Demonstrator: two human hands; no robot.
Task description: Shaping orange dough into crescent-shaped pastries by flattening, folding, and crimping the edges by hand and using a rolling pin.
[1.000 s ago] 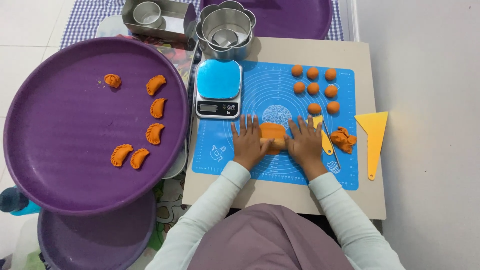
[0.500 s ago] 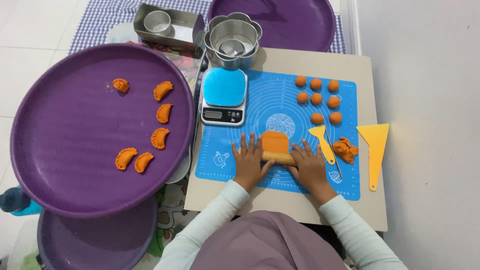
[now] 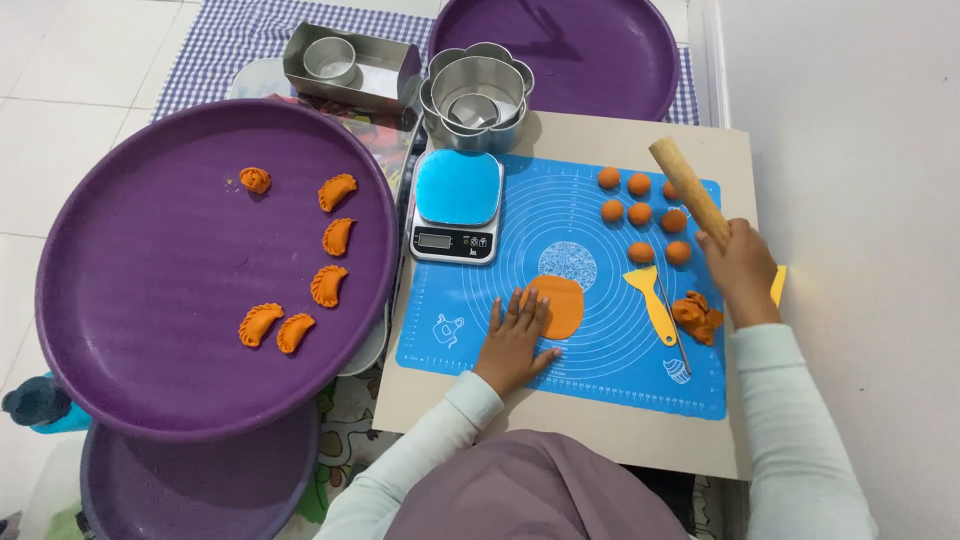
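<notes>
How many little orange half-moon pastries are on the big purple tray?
5 crescents on the big purple tray: one near the top, two below it, two at the bottom. A sixth, rounder twisted piece sits apart, upper left.

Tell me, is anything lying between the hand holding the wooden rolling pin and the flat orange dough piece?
Yes. Between the right hand gripping the wooden rolling pin and the flat orange dough piece, a yellow-handled tool lies on the blue silicone mat.
</notes>
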